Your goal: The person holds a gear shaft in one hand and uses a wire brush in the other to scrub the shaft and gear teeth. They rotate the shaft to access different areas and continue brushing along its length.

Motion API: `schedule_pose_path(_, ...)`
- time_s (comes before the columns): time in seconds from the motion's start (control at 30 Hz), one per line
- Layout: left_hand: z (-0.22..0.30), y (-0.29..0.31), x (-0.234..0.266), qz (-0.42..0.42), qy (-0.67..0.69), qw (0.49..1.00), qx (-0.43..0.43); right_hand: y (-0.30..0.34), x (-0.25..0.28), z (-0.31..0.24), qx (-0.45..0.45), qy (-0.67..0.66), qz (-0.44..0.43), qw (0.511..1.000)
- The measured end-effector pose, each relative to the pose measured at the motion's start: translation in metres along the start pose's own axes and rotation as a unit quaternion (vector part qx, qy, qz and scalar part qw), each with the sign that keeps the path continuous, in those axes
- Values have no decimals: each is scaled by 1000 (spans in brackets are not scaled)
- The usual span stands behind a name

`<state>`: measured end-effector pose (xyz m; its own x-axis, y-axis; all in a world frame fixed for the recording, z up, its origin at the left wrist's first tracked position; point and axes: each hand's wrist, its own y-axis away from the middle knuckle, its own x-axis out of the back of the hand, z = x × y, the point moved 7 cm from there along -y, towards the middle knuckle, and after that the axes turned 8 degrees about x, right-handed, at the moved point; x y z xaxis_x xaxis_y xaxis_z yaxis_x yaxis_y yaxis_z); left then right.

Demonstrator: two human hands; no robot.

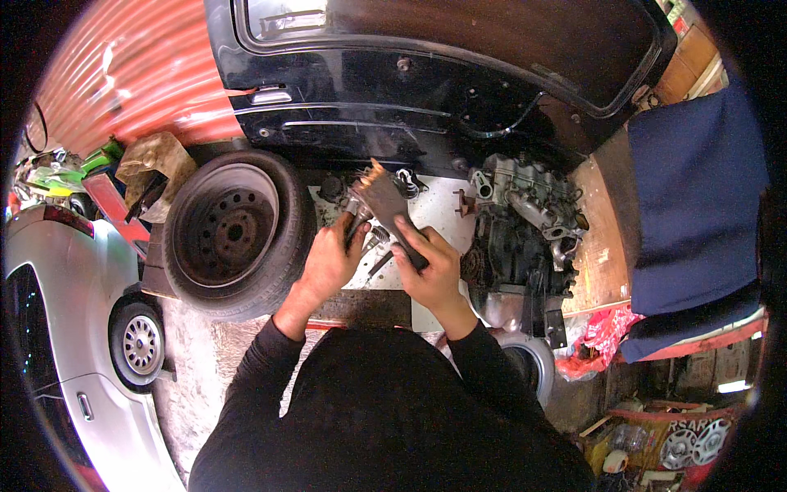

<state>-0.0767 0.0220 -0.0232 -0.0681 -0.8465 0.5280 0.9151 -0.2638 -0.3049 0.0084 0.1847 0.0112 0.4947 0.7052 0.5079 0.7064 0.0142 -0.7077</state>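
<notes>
Above the white board [441, 209], my right hand [434, 266] is closed round the dark handle of a wide paintbrush [384, 201]. Its tan, ragged bristles point up and away from me. My left hand [330, 258] grips a greyish metal part [358, 215], which the brush partly covers; its exact kind does not show. Brush and part overlap, and I cannot tell whether the bristles touch it. Below them, between my hands, a small ridged metal piece [377, 236] lies on the board. More dark metal parts [332, 187] rest at the board's far side.
A tyre on a steel rim [238, 234] stands left of the board, and an engine block [529, 230] sits to its right. Behind is a large black vehicle panel [352, 90]. A silver car [82, 328] stands at left; dark blue cloth [697, 205] hangs at right.
</notes>
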Motion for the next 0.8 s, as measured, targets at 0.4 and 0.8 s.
schedule_pose_path(0.4,-14,-19,41,-90,-295,946,-100,-10,-24,-19,-64,29,-20,997)
schedule_pose_path(0.8,-53,-26,59,-151,-373,907,-122,-11,-54,-39,-121,38,-95,987)
